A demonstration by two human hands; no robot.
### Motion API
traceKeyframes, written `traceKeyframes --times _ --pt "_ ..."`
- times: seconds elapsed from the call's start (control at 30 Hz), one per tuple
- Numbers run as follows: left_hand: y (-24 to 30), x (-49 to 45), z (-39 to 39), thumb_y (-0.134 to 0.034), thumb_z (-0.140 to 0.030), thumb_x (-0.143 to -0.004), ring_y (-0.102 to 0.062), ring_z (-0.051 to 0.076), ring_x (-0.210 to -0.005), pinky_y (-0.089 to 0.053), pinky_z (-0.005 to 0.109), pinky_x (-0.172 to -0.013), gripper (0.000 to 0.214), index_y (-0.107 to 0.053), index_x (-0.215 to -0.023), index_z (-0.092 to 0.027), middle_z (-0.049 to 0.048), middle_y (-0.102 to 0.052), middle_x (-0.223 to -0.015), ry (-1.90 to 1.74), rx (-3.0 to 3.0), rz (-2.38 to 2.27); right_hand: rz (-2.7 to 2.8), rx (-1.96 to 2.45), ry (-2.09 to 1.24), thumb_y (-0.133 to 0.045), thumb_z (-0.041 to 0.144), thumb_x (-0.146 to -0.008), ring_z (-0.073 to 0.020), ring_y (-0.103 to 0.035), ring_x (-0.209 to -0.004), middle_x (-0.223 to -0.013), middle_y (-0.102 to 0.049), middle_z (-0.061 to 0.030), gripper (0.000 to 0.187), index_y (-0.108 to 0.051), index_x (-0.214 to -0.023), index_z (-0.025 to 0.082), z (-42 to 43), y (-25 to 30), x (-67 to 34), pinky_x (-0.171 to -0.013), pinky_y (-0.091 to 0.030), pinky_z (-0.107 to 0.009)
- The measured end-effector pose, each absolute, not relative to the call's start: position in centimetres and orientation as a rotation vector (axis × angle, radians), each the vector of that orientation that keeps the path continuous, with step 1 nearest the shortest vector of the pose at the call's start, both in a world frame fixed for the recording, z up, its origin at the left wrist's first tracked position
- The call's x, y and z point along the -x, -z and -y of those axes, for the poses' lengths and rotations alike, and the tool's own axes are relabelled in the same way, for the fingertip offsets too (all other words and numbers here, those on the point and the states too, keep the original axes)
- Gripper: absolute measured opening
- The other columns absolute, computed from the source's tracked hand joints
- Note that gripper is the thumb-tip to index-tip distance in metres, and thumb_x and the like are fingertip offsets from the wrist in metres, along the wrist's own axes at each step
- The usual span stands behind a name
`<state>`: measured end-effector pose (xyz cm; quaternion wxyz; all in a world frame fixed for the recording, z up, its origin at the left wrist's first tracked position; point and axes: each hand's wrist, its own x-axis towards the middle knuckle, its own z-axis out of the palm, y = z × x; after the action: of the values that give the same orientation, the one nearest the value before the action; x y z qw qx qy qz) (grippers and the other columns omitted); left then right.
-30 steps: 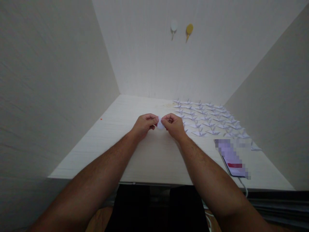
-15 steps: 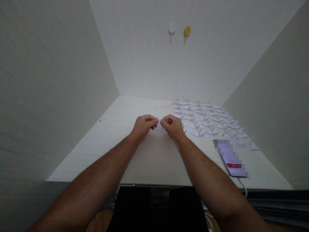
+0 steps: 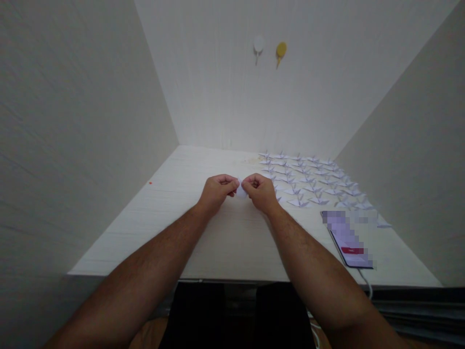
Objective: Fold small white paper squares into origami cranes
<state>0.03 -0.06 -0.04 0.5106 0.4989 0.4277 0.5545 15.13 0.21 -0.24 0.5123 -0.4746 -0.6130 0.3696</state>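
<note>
Head view, angled down: a small white paper piece (image 3: 241,190) sits between the two hands near the middle of the white tabletop (image 3: 232,247), and whether it touches that surface or hovers just above cannot be told. The left hand (image 3: 218,191) pinches one edge between thumb and fingertips, and the right hand (image 3: 262,190) pinches the opposite edge likewise, the other fingers curled in. It looks thin and should handle as almost weightless, crisp enough to keep a crease yet easy to bend, crumple or tear; dry paper is unlikely to slip much, so a light hold at the edges or along a doubled layer suits it better than a squeeze across the middle. Its folds are too small to make out. Beside the right hand, rows of white folded-paper birds (image 3: 308,188) cover the far right of the tabletop, and nearer the front lies a phone (image 3: 345,237), its screen partly blurred, with a white cable (image 3: 366,282) running over the front edge. An orange speck (image 3: 150,183) marks the left side. Pale walls enclose three sides; a white hook (image 3: 258,44) and a yellow hook (image 3: 281,49) hang on the back wall (image 3: 218,97), in dim light.
</note>
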Motion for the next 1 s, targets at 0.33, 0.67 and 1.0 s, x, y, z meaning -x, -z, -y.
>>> traceKeyframes --times 0.33,0.67,1.0 --pt "-0.23 -0.16 0.31 -0.079 -0.031 -0.062 -0.051 0.010 -0.050 -0.040 0.024 -0.052 0.022 -0.067 -0.066 -0.013 0.0008 -0.061 -0.054 -1.353 -1.218 -1.039 1.482 1.132 -0.893 -0.064 0.033 -0.072 -0.0090 -0.049 -0.048 -0.056 -0.057 0.0030 0.016 -0.060 -0.071 0.017 -0.17 0.17 -15.12 -0.047 -0.039 -0.021" --pt "-0.37 -0.36 0.42 -0.076 -0.028 -0.063 -0.051 0.010 -0.050 -0.039 0.024 -0.053 0.018 -0.064 -0.061 -0.015 0.0001 -0.060 -0.053 -1.380 -1.227 -1.078 1.481 1.139 -0.886 -0.065 0.034 -0.072 -0.0094 -0.049 -0.048 -0.056 -0.058 0.0026 0.016 -0.061 -0.070 0.018 0.03 0.01 -15.06 -0.048 -0.040 -0.022" --pt "-0.24 -0.48 0.43 -0.071 -0.024 -0.064 -0.050 0.009 -0.050 -0.038 0.023 -0.052 0.014 -0.061 -0.058 -0.016 -0.0012 -0.058 -0.051 -1.410 -1.241 -1.122 1.516 1.082 -0.871 -0.065 0.032 -0.073 -0.0093 -0.049 -0.049 -0.057 -0.058 0.0025 0.015 -0.060 -0.070 0.018 -0.05 0.30 -15.03 -0.049 -0.040 -0.022"
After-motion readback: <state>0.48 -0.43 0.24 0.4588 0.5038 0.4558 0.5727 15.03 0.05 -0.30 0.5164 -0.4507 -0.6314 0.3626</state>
